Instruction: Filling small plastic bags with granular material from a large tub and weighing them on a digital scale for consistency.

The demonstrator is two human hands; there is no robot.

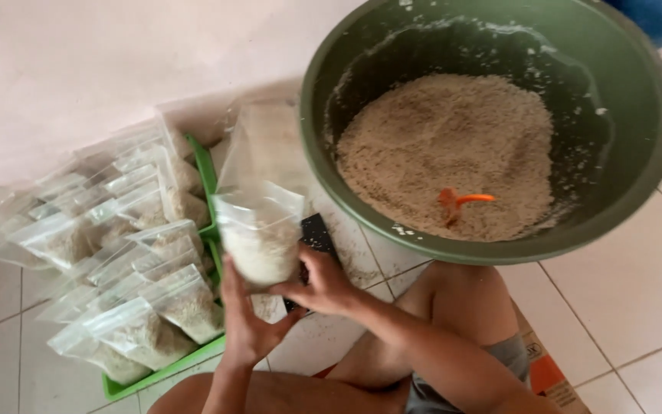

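Both my hands hold one clear plastic bag [258,230] with pale crumbly meal in its lower part. My left hand [245,326] cups it from below and behind. My right hand [322,285] grips its right lower edge. The bag's open top stands upright, near the rim of a big green basin [492,249]. That basin holds a mound of the same pale meal [446,153], with an orange spoon [461,202] stuck in it. A small black object [318,232] lies just behind the bag, partly hidden by it.
A green tray [164,370] at the left carries several filled clear bags [116,253], stacked in rows. A pink wall rises behind it. My bare knees [461,295] are below, on a white tiled floor [630,291]. A cardboard piece [549,376] lies by my right leg.
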